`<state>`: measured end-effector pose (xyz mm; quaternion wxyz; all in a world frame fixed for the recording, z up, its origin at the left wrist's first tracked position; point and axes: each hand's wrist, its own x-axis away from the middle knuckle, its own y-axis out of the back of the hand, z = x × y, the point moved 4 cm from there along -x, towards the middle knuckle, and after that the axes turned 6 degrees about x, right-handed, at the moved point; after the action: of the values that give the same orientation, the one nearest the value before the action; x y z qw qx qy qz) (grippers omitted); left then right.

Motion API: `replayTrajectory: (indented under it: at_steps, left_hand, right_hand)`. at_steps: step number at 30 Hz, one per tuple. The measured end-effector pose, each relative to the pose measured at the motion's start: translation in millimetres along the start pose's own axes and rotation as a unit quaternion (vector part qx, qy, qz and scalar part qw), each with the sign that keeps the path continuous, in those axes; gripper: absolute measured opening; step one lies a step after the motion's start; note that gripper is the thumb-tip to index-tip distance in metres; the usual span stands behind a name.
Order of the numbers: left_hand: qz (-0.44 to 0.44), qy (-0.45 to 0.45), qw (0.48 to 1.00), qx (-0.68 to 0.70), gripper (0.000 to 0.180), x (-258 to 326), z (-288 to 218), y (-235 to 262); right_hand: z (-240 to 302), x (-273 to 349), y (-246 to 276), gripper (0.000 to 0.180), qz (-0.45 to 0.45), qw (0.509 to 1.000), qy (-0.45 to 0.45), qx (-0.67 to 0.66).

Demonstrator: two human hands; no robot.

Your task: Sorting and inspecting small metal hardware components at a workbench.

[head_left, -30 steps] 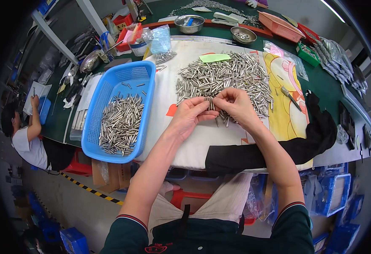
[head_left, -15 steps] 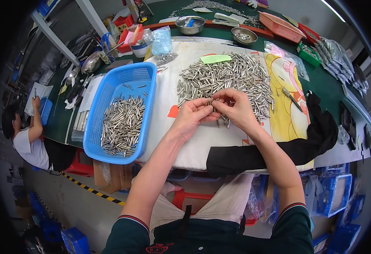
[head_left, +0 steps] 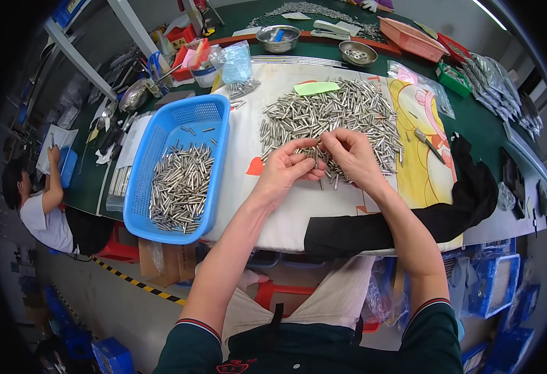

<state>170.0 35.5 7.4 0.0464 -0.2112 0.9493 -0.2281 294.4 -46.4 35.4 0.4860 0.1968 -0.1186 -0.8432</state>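
A broad pile of short silver metal pins [head_left: 367, 112] covers the middle of the cloth-topped table. Over the pile's near edge, my left hand [head_left: 284, 169] is closed, its thumb and curled fingers around a few metal pins that are mostly hidden. Just right of it, my right hand [head_left: 353, 159] pinches a metal pin between thumb and forefinger at the left hand's fingertips; little of that pin shows. To the left stands a blue perforated basket [head_left: 137, 174] with more pins [head_left: 183, 187] heaped in its near part. A green paper slip [head_left: 317, 88] lies on the pile.
A black sleeve-like cloth [head_left: 348, 235] lies along the table's front edge. At right is a dark-handled brush [head_left: 432, 146]. Steel bowls [head_left: 357, 55] and a pink basket [head_left: 410, 40] stand at the back. A co-worker [head_left: 43, 206] sits at far left.
My right fingers have lifted slightly up and away from the left hand's. The left fingers have opened out a little. The basket and pile look unchanged.
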Motion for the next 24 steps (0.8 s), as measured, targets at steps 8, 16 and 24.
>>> replayTrajectory:
  at_steps: [8, 16, 24]
  left_hand:
    - [0.074, 0.063, 0.995, -0.029, 0.06, 6, 2, -8]
    - [0.112, 0.033, 0.993, -0.003, 0.067, 10, -11, -17]
    - [0.031, -0.074, 0.994, 0.073, 0.049, 5, -11, 6]
  right_hand:
    - [19, 7, -14, 0.036, 0.101, 0.9, 0.195, 0.377]
    - [12, 9, -12, 0.038, 0.221, 0.967, -0.027, -0.122]
    - [-12, -5, 1, 0.055, 0.236, 0.701, -0.112, -0.664]
